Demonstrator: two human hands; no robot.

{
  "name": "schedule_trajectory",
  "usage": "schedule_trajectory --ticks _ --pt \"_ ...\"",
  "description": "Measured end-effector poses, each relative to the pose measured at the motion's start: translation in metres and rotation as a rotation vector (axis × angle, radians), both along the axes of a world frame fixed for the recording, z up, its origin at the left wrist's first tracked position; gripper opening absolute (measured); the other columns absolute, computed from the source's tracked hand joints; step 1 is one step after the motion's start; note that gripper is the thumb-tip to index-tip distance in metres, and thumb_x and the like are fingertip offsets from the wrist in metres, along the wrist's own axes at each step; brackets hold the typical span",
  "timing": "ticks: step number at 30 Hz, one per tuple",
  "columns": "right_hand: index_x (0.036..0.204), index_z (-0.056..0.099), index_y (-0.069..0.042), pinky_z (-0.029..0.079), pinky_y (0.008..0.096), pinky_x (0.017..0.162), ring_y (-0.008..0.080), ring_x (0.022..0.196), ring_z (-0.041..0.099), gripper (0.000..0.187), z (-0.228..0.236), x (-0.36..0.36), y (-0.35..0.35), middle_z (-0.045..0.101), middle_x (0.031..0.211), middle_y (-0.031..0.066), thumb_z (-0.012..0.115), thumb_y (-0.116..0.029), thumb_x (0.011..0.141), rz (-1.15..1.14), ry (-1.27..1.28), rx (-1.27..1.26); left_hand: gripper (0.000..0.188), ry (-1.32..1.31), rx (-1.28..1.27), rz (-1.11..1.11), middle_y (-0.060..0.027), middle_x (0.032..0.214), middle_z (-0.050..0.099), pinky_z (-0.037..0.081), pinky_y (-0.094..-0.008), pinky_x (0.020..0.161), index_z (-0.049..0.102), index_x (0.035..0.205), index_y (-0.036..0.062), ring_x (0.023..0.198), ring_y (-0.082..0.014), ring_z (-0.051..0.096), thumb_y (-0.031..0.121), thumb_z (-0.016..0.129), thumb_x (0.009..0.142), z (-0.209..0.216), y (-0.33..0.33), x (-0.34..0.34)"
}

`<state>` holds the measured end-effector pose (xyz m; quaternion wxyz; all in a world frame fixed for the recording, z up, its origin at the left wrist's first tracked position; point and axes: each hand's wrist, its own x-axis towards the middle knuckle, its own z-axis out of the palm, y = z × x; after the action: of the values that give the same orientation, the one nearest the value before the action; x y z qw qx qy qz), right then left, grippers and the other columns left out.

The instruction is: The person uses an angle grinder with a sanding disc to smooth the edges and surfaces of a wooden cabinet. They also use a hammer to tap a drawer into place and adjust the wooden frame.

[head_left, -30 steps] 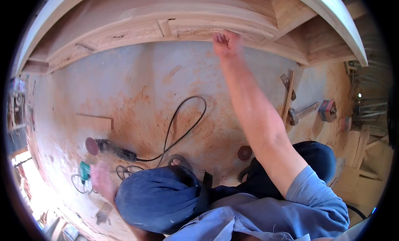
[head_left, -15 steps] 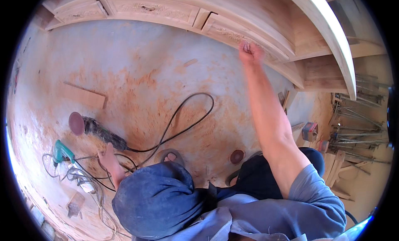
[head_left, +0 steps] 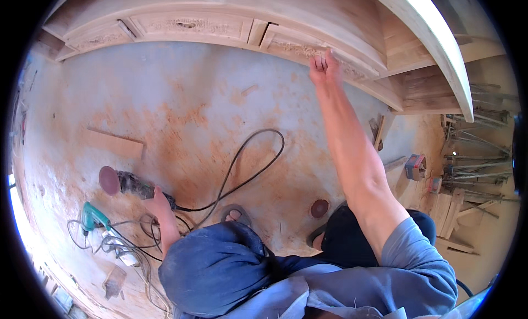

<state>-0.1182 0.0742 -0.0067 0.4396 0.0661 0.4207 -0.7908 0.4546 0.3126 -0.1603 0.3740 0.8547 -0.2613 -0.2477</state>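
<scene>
At the lower left my left hand (head_left: 159,204) is closed round the rear body of a dark angle grinder (head_left: 135,186) fitted with a reddish-brown sanding disc (head_left: 109,180). The tool lies on the floor with its disc face up. My right arm reaches far forward. There my right hand (head_left: 326,70) has its fingers curled and its thumb raised against or just before a carved drawer front (head_left: 297,47) in a pale wooden cabinet (head_left: 209,40). Whether those fingers hold anything is hidden.
A black cable (head_left: 224,178) loops across the dusty floor from the grinder. Beside it lie a green power tool (head_left: 94,215), a white power strip (head_left: 125,255) and a loose sanding disc (head_left: 319,209). A thin board (head_left: 116,143) lies further off. Metal clamps (head_left: 476,154) stand at the right.
My left hand has moved from beside the grinder onto its body and closed round it. My right hand stays at the drawer front, its thumb now raised. The view has shifted slightly.
</scene>
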Motion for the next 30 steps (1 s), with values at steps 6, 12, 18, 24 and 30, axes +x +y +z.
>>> schedule_trajectory --ticks 6,12,18,24,30 --pt "0.083 0.058 -0.015 0.044 0.0254 0.06 0.0085 0.06 0.045 0.02 -0.037 -0.036 0.017 0.047 0.068 -0.0047 0.066 0.002 0.089 0.034 -0.032 -0.171 0.064 0.009 0.006 -0.061 -0.0216 0.128 0.064 0.05 -0.0411 0.097 0.05 0.133 -0.014 0.11 -0.0294 0.063 0.017 0.078 0.084 0.004 -0.014 -0.016" --pt "0.09 0.058 -0.01 0.052 0.0338 0.074 0.0159 0.074 0.058 0.007 -0.034 -0.01 0.013 0.057 0.078 0.0016 0.062 -0.004 0.09 0.037 0.023 -0.102 0.037 0.212 0.164 0.089 -0.0134 0.108 0.067 0.055 -0.0402 0.081 0.066 0.106 -0.0096 0.095 -0.0238 0.065 0.011 0.078 0.078 0.025 -0.008 0.002" --pt "0.099 0.061 -0.005 0.053 0.0394 0.076 0.0224 0.08 0.065 0.016 -0.02 -0.007 0.068 0.063 0.086 0.0074 0.065 0.0 0.084 0.073 -0.023 0.2 0.031 0.348 0.181 0.074 -0.0119 0.094 0.066 0.053 -0.0379 0.069 0.065 0.097 -0.008 0.079 -0.0228 0.064 0.01 0.077 0.075 0.102 -0.016 -0.045" --pt "0.101 0.065 -0.001 0.053 0.0384 0.077 0.0276 0.088 0.07 0.021 -0.065 -0.046 0.123 0.07 0.092 0.0143 0.067 -0.001 0.08 0.437 0.789 0.754 0.026 0.341 0.135 -0.164 -0.0111 0.081 0.065 0.051 -0.0364 0.057 0.065 0.088 -0.0071 0.064 -0.022 0.062 0.009 0.076 0.071 0.129 -0.044 -0.101" --pt "0.113 0.067 0.0 0.052 0.0373 0.092 0.0299 0.108 0.068 0.043 -0.064 -0.138 0.119 0.072 0.107 0.0169 0.077 -0.011 0.073 -0.227 0.887 0.438 0.031 0.246 0.234 -0.338 -0.0138 0.082 0.066 0.054 -0.0396 0.06 0.066 0.093 -0.0081 0.066 -0.0243 0.066 0.01 0.078 0.07 0.087 -0.064 -0.135"
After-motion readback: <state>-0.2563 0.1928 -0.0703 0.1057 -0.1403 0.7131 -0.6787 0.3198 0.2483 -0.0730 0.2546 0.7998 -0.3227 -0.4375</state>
